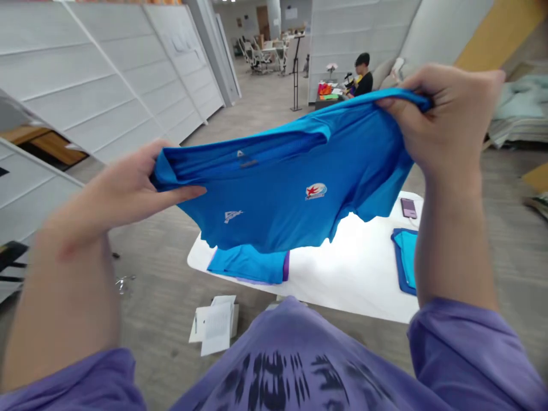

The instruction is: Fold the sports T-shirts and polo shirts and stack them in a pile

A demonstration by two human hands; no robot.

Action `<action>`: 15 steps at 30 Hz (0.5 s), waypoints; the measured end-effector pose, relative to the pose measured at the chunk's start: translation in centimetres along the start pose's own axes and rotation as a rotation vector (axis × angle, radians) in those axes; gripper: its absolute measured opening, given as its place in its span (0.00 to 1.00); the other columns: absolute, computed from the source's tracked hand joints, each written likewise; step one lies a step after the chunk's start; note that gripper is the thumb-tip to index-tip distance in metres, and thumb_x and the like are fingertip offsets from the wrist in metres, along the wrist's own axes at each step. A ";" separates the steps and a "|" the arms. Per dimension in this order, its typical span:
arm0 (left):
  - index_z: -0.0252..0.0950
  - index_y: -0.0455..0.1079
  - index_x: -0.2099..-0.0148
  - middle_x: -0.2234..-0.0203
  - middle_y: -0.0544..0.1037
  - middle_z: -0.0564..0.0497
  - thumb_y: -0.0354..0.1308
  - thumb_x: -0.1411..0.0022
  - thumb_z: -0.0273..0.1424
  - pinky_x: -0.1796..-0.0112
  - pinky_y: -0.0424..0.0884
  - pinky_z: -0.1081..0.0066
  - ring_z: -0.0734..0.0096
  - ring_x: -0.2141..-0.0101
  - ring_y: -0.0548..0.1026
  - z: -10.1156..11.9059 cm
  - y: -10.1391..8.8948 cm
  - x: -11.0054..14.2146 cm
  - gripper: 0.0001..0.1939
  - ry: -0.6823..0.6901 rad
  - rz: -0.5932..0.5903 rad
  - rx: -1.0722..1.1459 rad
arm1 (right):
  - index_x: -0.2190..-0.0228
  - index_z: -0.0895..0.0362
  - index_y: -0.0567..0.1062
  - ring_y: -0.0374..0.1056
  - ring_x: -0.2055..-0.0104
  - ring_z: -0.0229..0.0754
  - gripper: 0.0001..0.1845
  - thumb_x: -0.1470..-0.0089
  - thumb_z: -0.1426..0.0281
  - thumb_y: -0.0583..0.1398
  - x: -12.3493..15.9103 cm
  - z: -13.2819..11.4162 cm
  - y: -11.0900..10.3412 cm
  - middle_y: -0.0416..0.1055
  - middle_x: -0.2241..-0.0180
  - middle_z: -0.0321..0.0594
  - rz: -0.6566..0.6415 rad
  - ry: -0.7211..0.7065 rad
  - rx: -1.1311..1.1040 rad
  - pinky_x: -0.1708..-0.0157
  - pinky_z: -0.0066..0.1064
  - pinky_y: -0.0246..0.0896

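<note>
A bright blue sports shirt (pixel 282 194) with a red star badge and a small white logo hangs in the air in front of me. My left hand (pixel 128 188) pinches its left shoulder edge, fingers closed on the fabric. My right hand (pixel 445 120) grips the right shoulder edge, held higher, fingers curled round the cloth. The shirt's hem droops above a white table (pixel 359 274). Under it on the table lies a folded blue and purple garment (pixel 250 265).
Another folded blue garment (pixel 406 257) and a phone (pixel 408 208) lie on the table's right side. Papers (pixel 214 325) sit on the grey floor near my body. A person (pixel 363 77) sits at a far desk. White panel walls stand at left; bedding is at far right.
</note>
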State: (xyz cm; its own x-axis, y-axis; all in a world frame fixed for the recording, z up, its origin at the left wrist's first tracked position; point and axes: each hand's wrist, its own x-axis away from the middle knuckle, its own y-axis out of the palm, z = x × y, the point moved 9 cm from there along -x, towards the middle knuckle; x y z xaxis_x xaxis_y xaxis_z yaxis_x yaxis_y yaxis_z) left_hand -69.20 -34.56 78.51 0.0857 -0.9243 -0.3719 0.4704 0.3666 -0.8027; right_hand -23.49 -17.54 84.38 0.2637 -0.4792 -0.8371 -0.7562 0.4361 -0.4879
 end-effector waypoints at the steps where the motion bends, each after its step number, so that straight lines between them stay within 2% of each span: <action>1: 0.35 0.77 0.52 0.68 0.77 0.55 0.77 0.48 0.53 0.58 0.77 0.64 0.70 0.68 0.74 -0.1 -0.4 0.6 0.32 0.018 -0.038 -0.083 | 0.61 0.54 0.86 0.75 0.64 0.43 0.30 0.35 0.39 0.65 -0.1 -0.4 0.4 0.81 0.66 0.40 -0.021 -0.030 -0.014 0.59 0.38 0.66; 3: 0.36 0.77 0.54 0.66 0.79 0.54 0.67 0.37 0.48 0.56 0.76 0.64 0.70 0.68 0.74 -1.1 -0.8 1.9 0.21 0.013 -0.051 -0.219 | 0.60 0.54 0.86 0.76 0.64 0.43 0.31 0.35 0.39 0.64 -0.1 -1.5 1.5 0.82 0.65 0.40 -0.074 -0.092 -0.010 0.57 0.38 0.67; 5: 0.36 0.77 0.55 0.68 0.79 0.55 0.64 0.37 0.42 0.60 0.74 0.68 0.71 0.69 0.73 -3.1 -1.9 3.4 0.15 -0.092 0.116 -0.259 | 0.59 0.54 0.86 0.75 0.65 0.41 0.31 0.34 0.38 0.64 0.2 -2.5 3.2 0.82 0.66 0.38 -0.125 -0.122 0.013 0.56 0.38 0.68; 7: 0.35 0.78 0.54 0.69 0.78 0.56 0.63 0.38 0.39 0.65 0.69 0.74 0.74 0.70 0.71 -5.7 -2.3 5.2 0.14 -0.226 0.259 -0.228 | 0.58 0.54 0.86 0.74 0.66 0.39 0.31 0.34 0.39 0.64 0.4 -3.3 4.9 0.82 0.66 0.38 -0.146 -0.136 0.016 0.56 0.37 0.68; 9: 0.34 0.78 0.56 0.70 0.78 0.57 0.62 0.37 0.38 0.69 0.64 0.78 0.78 0.72 0.69 -8.6 -2.0 6.7 0.13 -0.331 0.321 -0.145 | 0.58 0.55 0.86 0.73 0.66 0.38 0.30 0.33 0.40 0.64 0.4 -4.2 6.5 0.83 0.65 0.39 -0.141 -0.133 0.013 0.57 0.36 0.66; 12: 0.35 0.78 0.59 0.72 0.77 0.56 0.68 0.38 0.42 0.74 0.62 0.79 0.78 0.74 0.67 -13.6 -0.5 7.9 0.15 -0.425 0.251 0.080 | 0.60 0.58 0.86 0.71 0.67 0.35 0.31 0.32 0.42 0.64 0.5 -5.6 9.0 0.83 0.66 0.39 -0.145 -0.101 0.042 0.60 0.34 0.63; 15: 0.39 0.78 0.58 0.70 0.80 0.53 0.73 0.40 0.50 0.73 0.69 0.74 0.72 0.72 0.71 -18.7 1.6 8.8 0.20 -0.459 0.057 0.369 | 0.63 0.58 0.86 0.68 0.70 0.34 0.30 0.32 0.43 0.65 1.5 -7.6 10.7 0.80 0.70 0.37 -0.172 -0.040 -0.008 0.65 0.31 0.61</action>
State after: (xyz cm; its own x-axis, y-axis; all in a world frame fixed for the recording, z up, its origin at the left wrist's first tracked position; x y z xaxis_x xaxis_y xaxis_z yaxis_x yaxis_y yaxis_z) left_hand -84.07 -40.11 65.21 0.4529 -0.8855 -0.1038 0.7211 0.4323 -0.5415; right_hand -35.74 -19.39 79.78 0.4136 -0.5154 -0.7505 -0.7025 0.3437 -0.6232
